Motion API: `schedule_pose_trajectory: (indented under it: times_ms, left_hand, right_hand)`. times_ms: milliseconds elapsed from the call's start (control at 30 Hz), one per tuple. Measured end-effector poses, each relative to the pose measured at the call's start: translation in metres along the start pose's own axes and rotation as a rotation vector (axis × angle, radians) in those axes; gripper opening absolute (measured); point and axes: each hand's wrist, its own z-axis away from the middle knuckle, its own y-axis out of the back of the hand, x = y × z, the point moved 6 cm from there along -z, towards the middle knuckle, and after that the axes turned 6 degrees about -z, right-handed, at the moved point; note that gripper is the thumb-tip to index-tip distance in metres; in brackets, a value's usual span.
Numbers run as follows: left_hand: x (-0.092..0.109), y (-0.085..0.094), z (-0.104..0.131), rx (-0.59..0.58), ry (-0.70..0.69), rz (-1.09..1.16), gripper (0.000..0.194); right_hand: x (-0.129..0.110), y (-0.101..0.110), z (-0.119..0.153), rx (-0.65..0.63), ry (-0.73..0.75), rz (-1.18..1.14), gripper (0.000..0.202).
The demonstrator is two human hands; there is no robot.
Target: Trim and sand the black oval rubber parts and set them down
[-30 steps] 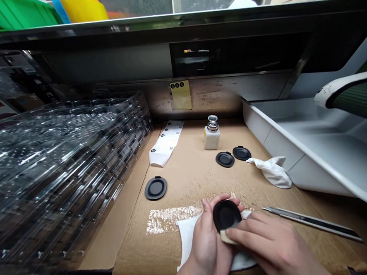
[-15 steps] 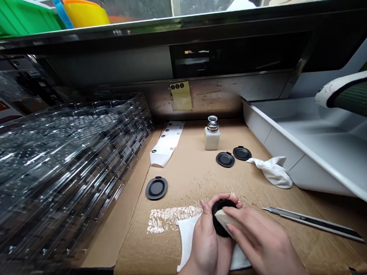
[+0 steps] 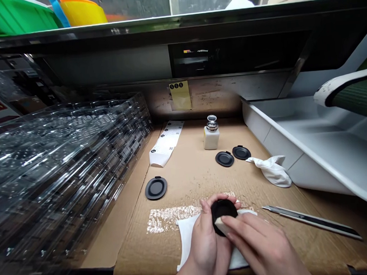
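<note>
My left hand (image 3: 205, 240) cups a round black lid (image 3: 222, 209), its hollow face turned up toward me. Pinched in the fingers of my right hand (image 3: 260, 240) is a small off-white pad (image 3: 221, 225), which touches the lower part of that lid; most of the pad is hidden by the fingers. A white cloth (image 3: 186, 239) lies under both hands on the cardboard. Three similar black lids rest nearby: one on the left (image 3: 156, 188), and a lid (image 3: 225, 159) beside another lid (image 3: 241, 152) at the back right.
A utility knife (image 3: 313, 220) lies to the right, near a crumpled white cloth (image 3: 273, 171). Behind are a pump bottle (image 3: 211, 138) and a label strip (image 3: 166, 143). Stacked clear plastic trays (image 3: 64, 169) stand left; a grey-white bin (image 3: 278, 138) stands right.
My right hand has slid the pad a little down along the lid, so more of the lid's inside shows. My left hand keeps its hold almost unmoved.
</note>
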Motion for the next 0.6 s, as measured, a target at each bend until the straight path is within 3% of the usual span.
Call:
schedule_pose_trajectory:
  times_ms: [133, 300, 600]
  left_hand:
    - [-0.002, -0.002, -0.001, -0.007, 0.006, -0.028, 0.043]
    - [-0.002, -0.003, -0.001, -0.012, -0.023, -0.039, 0.04]
    - [-0.002, 0.001, 0.0, 0.019, -0.06, -0.105, 0.041]
  right_hand:
    - [0.007, 0.015, 0.01, -0.125, 0.035, 0.137, 0.026]
    - [0.018, 0.039, 0.004, -0.017, 0.029, 0.235, 0.029]
    - [-0.003, 0.006, 0.018, 0.008, 0.108, 0.141, 0.032]
